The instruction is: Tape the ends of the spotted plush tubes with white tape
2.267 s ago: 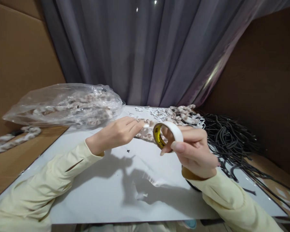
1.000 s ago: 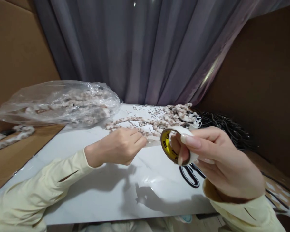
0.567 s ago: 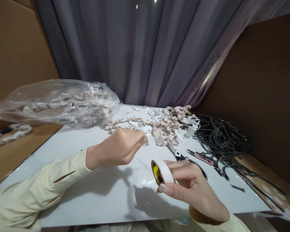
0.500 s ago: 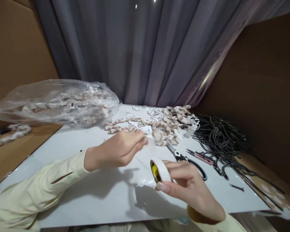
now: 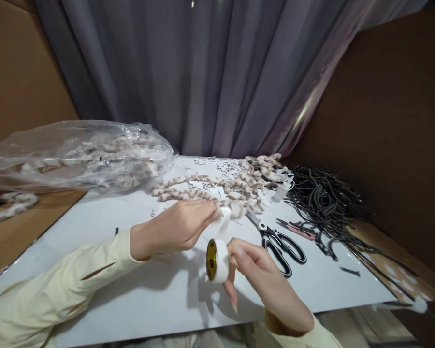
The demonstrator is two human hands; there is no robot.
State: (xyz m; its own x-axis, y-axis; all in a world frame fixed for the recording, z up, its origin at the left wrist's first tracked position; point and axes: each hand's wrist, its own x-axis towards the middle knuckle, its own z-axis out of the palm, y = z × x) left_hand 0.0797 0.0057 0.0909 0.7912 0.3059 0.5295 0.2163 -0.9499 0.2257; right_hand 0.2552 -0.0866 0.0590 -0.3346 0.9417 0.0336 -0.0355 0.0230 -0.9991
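Note:
My left hand [image 5: 183, 224] is closed in a pinch at the loose end of a white tape strip [image 5: 224, 224]. From there the strip runs down to a roll of white tape [image 5: 219, 261] with a yellow-and-black inner core, tilted above the table. My right hand [image 5: 255, 273] is at the roll's right side, fingertips against it, with one finger pointing down below. Just beyond my left fingertips lies a brown-and-white fluffy strip [image 5: 188, 194]. Black-handled scissors [image 5: 275, 239] rest to the right of my right hand.
A clear plastic bag [image 5: 76, 154] of fluffy pieces stands at the back left. Small metal rings [image 5: 230, 169] and more fluffy pieces [image 5: 264, 166] lie at the back. Pink snips [image 5: 299, 229], a small white bottle [image 5: 282, 192] and a heap of black cords [image 5: 322, 198] are at right.
The tape roll has moved left and turned, beneath the strip. My right hand has shifted left with it, its thumb now off the roll's front rim. My left hand has barely moved.

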